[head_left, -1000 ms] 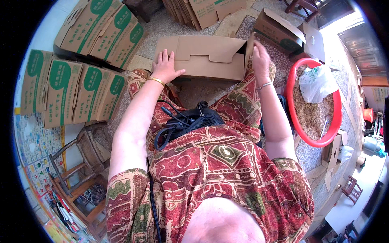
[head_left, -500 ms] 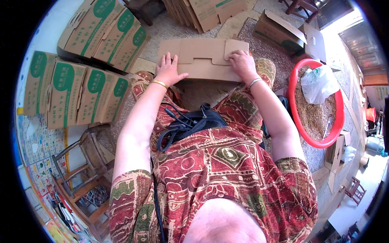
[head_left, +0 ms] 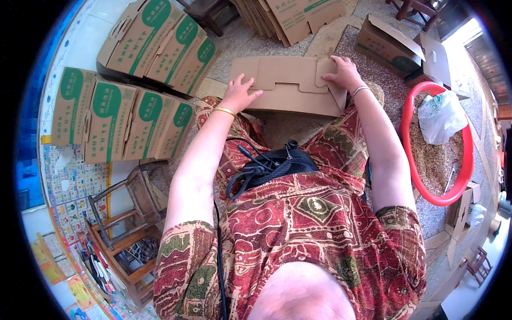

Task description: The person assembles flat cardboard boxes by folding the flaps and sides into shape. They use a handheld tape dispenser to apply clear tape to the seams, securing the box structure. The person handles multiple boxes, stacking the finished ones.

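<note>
From the head view, a person sits looking down at a plain brown cardboard box that lies across their knees, just above the floor. The box is folded nearly flat, its top flaps closed and interlocked along a stepped seam.

The left hand rests on the box's near left corner, fingers spread and pressing flat on the cardboard; a gold bangle circles the wrist. The right hand lies on the far right corner, fingers spread over the small tab of the flap, palm down; a thin bracelet sits on that wrist. Neither hand pinches anything; both press on the box.

A black pouch with looping cords lies in the lap, near the box but apart from it, on a red patterned dress.

To the left, on the floor, stand rows of finished cartons with green labels, with another row beyond them. A stack of flat cardboard blanks lies past the box's far edge. To the right, a red hoop rings a round mat with a white plastic bag on it; an open carton sits beyond it. A wooden chair stands at the lower left.
</note>
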Tool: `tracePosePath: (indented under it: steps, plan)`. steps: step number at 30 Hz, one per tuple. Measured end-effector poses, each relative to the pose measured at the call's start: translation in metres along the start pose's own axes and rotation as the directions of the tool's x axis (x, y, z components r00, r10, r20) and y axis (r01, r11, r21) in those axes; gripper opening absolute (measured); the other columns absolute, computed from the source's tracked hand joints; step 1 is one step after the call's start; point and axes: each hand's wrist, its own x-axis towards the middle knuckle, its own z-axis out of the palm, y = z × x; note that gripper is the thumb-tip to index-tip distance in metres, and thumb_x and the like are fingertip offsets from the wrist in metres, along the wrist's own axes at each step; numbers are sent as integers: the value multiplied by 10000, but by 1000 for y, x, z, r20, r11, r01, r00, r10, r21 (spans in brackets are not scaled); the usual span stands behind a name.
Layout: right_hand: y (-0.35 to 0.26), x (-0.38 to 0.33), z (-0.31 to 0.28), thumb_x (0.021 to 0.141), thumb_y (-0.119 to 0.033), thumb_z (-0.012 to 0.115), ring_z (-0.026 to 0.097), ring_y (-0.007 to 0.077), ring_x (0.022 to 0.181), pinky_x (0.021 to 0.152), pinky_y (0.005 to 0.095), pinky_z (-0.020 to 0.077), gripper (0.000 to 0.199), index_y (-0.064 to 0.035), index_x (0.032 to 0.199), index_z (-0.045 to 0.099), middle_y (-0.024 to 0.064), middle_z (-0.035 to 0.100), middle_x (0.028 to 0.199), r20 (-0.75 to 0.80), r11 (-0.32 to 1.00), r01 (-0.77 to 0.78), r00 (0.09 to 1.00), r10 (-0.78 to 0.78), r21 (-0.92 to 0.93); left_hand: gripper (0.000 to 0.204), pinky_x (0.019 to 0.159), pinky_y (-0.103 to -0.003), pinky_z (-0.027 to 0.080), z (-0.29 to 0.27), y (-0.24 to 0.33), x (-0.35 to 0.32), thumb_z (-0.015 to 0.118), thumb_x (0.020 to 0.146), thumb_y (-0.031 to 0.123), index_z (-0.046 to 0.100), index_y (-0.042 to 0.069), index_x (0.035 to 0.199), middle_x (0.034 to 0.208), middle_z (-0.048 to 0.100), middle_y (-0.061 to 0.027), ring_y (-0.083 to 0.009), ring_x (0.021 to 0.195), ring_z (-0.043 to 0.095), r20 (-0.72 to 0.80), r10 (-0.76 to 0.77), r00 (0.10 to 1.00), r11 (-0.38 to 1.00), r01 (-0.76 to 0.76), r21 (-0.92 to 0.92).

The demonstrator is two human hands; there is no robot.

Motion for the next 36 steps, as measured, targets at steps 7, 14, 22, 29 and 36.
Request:
tracePosePath:
  steps: [7, 14, 22, 29, 36]
  plan:
    - [-20, -17, -5, 633, -480, 715, 506, 374, 1061, 895, 431, 446, 671, -64, 1131, 544, 202, 513, 1126, 26, 988, -39, 999, 43, -148, 365, 1017, -419, 309, 26, -16, 17, 565, 849, 337, 591, 71, 1097, 1296, 433, -178, -347, 1197, 390, -246, -31, 969, 997, 12, -77]
    - [-22, -23, -2, 616, -455, 769, 489, 398, 1064, 906, 433, 436, 720, -15, 1125, 515, 215, 518, 1126, 57, 989, -46, 997, 55, -139, 186, 922, -401, 390, 26, -26, 23, 608, 818, 223, 635, 89, 945, 1100, 536, -130, -312, 1068, 479, -328, -3, 945, 993, -35, -110]
    - [-33, -31, -12, 602, -502, 759, 503, 375, 1079, 902, 435, 438, 744, -14, 1110, 517, 198, 537, 1115, 129, 990, -75, 988, 91, -121, 97, 815, -389, 460, 15, -19, 22, 704, 712, 185, 653, 143, 783, 970, 557, -44, -267, 962, 513, -370, -138, 919, 977, 64, -205]
    - [-16, -38, -22, 597, -531, 747, 561, 370, 1009, 873, 424, 458, 736, -16, 1080, 535, 196, 579, 1069, 236, 986, -7, 971, 47, -167, 430, 839, -396, 457, 12, -12, 27, 760, 659, 261, 587, 107, 1021, 1017, 567, -98, -289, 1033, 503, -458, -130, 879, 987, 69, -147]
    - [-9, -38, -20, 598, -528, 739, 585, 368, 956, 837, 419, 465, 715, 9, 1031, 553, 224, 606, 1001, 263, 995, 62, 964, -39, -77, 761, 860, -405, 456, 28, -46, 33, 785, 599, 454, 479, 7, 1135, 1122, 584, -199, -331, 1056, 556, -180, -332, 926, 842, 205, -499]
